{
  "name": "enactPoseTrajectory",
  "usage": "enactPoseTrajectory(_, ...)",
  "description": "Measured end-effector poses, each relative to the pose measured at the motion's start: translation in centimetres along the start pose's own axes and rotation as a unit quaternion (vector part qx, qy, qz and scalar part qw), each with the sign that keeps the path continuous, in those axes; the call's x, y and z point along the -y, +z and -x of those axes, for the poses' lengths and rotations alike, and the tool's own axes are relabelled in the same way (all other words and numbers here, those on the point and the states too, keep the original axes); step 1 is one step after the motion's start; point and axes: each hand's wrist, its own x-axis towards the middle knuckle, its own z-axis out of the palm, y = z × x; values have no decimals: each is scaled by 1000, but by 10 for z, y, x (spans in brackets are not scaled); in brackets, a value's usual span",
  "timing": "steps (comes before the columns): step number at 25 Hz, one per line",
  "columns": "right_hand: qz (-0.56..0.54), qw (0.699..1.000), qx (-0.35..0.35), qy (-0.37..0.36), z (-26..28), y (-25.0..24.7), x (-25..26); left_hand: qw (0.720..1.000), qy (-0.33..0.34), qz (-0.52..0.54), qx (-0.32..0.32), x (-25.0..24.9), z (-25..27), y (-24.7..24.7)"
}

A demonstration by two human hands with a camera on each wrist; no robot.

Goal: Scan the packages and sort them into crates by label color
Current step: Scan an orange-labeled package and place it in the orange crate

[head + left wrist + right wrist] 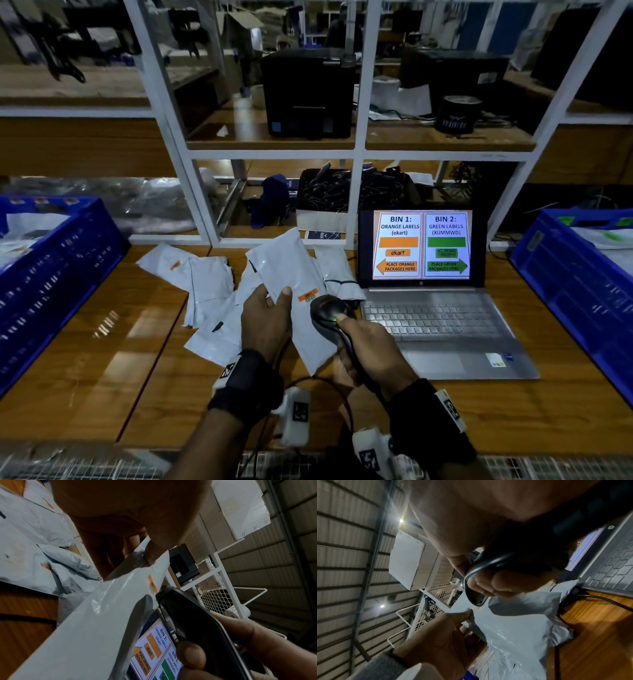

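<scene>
Package (291, 274) long axis running away, orange label (307, 294) facing scanner (329, 311)

The package (294, 274) in the left hand (265, 318) is showing as a thin grey plastic mailer, smooth and slightly glossy, creasing where the fingers are pinching it, with a matt orange paper label (307, 294) sticking to it; the loose mailers (205, 284) lying toward the table's far edge are looking like the same crinkled film. The scanner (330, 313) in the right hand (364, 346) is gleaming as hard black plastic, while the table (137, 359) is reflecting light off varnished wood. The crates (51, 284) at the left and right edges are showing as blue perforated plastic, and the laptop (445, 329) is looking like brushed silver metal.
</scene>
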Motion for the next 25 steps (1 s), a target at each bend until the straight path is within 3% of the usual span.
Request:
enactPoseTrajectory(12,5,1000,8,11,-5,0,3,1000,1,-18,-4,2,-7,0)
enactPoseTrajectory(19,9,999,-46,-8,-21,-18,-14,999,12,-17,-38,4,-12,2)
enactPoseTrajectory(25,247,968,-37,17,-43,-36,-63,998,23,-30,-43,1,-14,1)
